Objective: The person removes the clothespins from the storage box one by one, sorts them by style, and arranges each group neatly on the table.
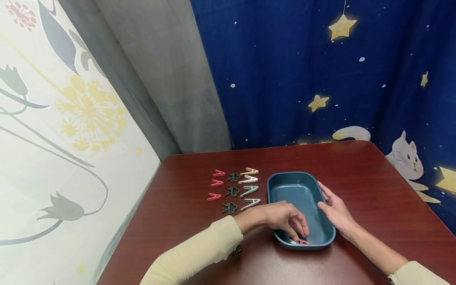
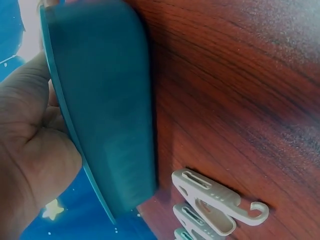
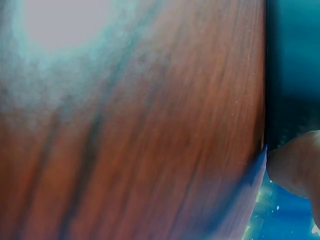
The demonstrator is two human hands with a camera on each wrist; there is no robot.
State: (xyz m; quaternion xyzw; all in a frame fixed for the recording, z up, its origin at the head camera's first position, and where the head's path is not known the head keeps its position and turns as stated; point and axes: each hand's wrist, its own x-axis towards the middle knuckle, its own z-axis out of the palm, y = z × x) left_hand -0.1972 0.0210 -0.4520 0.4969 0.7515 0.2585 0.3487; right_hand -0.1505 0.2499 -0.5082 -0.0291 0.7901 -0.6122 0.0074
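A blue-grey rectangular tray (image 1: 289,177) stands on the table. My left hand (image 1: 285,217) reaches over its left wall, with fingers bent down at the near end. By its thumb tip, a pink clothespin (image 1: 303,241) lies low in the tray, beside a small white piece; the fingers partly hide both, so a pinch cannot be made out. In the left wrist view, this hand (image 2: 35,145) crosses the tray's rim. My right hand (image 1: 336,211) grips the right wall, thumb over the rim and fingers along the outside. The right wrist view shows only part of it (image 3: 297,162).
Left of the tray lie pink clothespins (image 1: 214,196), dark green clips (image 1: 229,208) and pale clothespins (image 1: 251,204) in columns. Another dark clip (image 1: 236,250) is half hidden by the left sleeve. Curtains hang behind the brown table (image 1: 185,178).
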